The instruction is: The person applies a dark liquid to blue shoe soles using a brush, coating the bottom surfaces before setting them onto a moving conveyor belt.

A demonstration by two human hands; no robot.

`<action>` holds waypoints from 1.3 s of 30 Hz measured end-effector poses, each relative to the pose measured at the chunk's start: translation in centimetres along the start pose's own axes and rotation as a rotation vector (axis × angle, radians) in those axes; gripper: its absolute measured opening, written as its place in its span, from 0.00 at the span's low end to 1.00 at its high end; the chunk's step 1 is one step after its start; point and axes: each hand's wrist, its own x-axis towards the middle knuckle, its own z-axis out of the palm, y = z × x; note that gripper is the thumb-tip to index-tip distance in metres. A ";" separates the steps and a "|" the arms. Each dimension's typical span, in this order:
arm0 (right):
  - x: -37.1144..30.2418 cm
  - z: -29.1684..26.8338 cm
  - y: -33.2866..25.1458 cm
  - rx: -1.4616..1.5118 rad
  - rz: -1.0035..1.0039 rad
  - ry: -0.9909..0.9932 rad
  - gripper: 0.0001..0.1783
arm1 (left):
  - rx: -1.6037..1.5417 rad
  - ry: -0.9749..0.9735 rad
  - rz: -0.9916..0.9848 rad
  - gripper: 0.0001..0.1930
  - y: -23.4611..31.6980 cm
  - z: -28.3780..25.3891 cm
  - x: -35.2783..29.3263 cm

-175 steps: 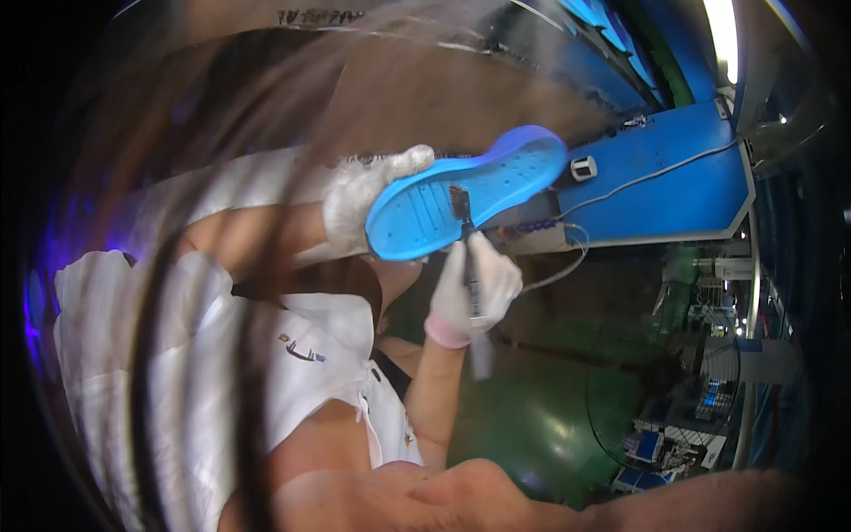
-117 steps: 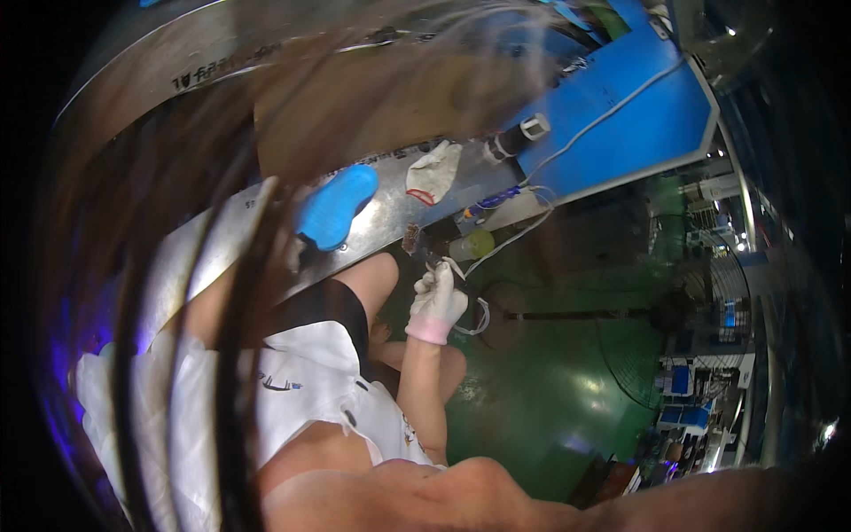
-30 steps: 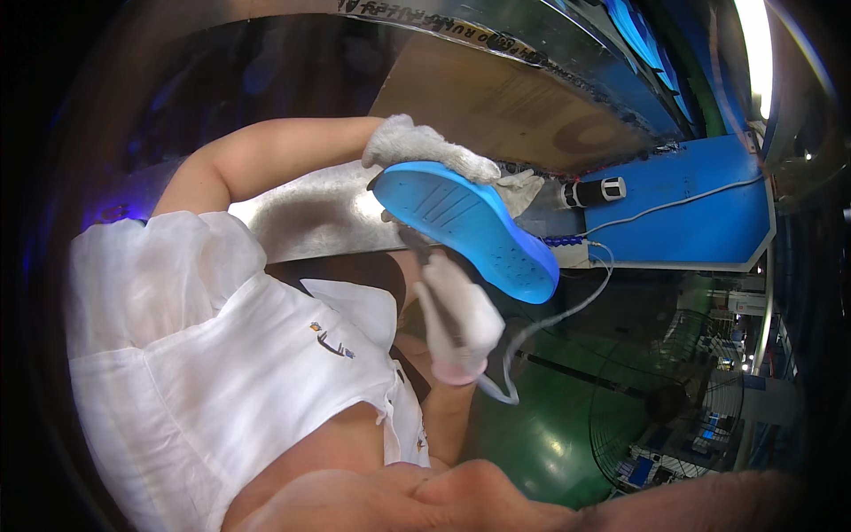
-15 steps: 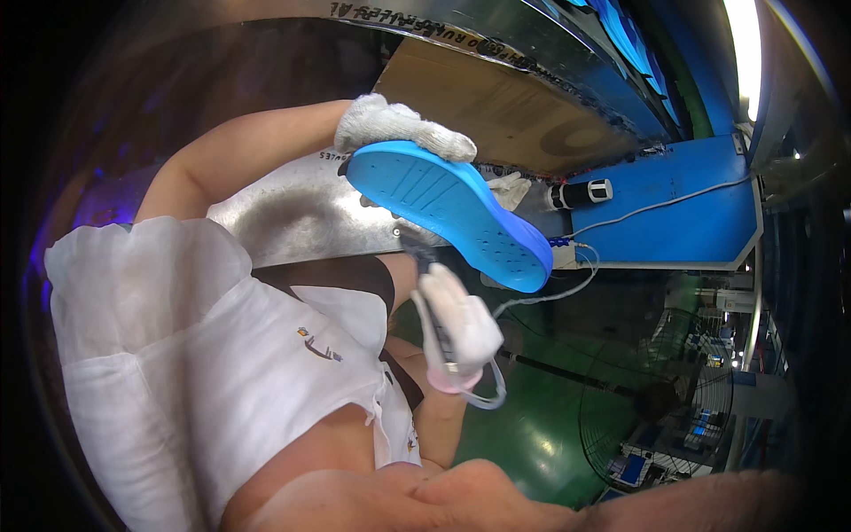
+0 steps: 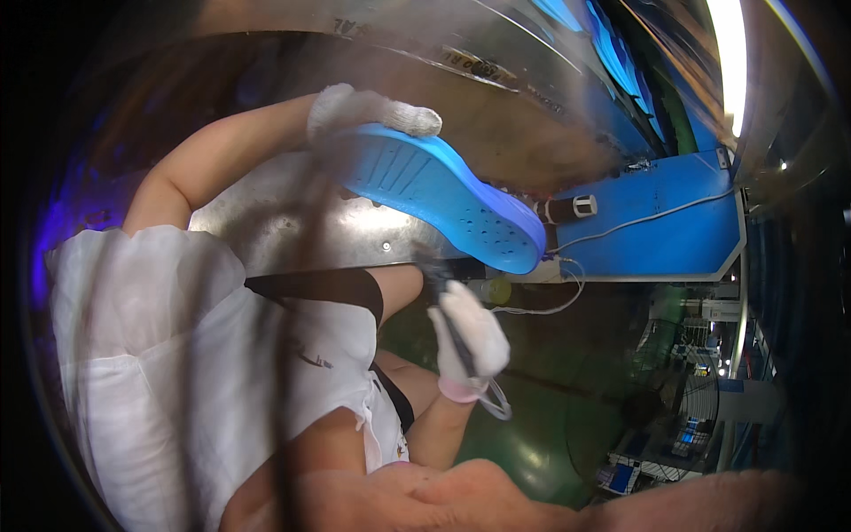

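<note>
My left hand, in a pale knit glove, grips the heel end of a bright blue shoe sole. The sole is tilted above a metal worktop, its grooved, small-holed face toward me and its edge shading to violet. Below it, my gloved right hand is closed around a slim black handheld tool with a thin clear tube looping from its rear. The tool's tip is blurred and points up toward the sole, apart from it as far as I can see. Its exact kind cannot be made out.
The shiny metal worktop lies behind the sole, with a cardboard sheet beyond. A blue panel with a white cord across it stands at right, beside a black-and-white cylinder. A wire-caged fan stands over the green floor.
The sole and my left hand appear slightly higher and further left. My right hand has shifted a little right with the tool, still held. The whole view has also moved and blurred.
</note>
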 end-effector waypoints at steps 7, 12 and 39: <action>-0.4 1.2 0.0 0.146 -0.040 0.004 0.19 | -0.394 -0.110 0.321 0.35 2.8 0.5 -7.3; -1.2 2.0 0.7 0.388 0.104 0.215 0.18 | -0.252 0.034 0.931 0.45 8.0 1.5 -13.9; -4.5 4.4 0.7 0.498 0.338 0.147 0.16 | 1.701 0.981 0.254 0.23 23.5 -6.7 -3.6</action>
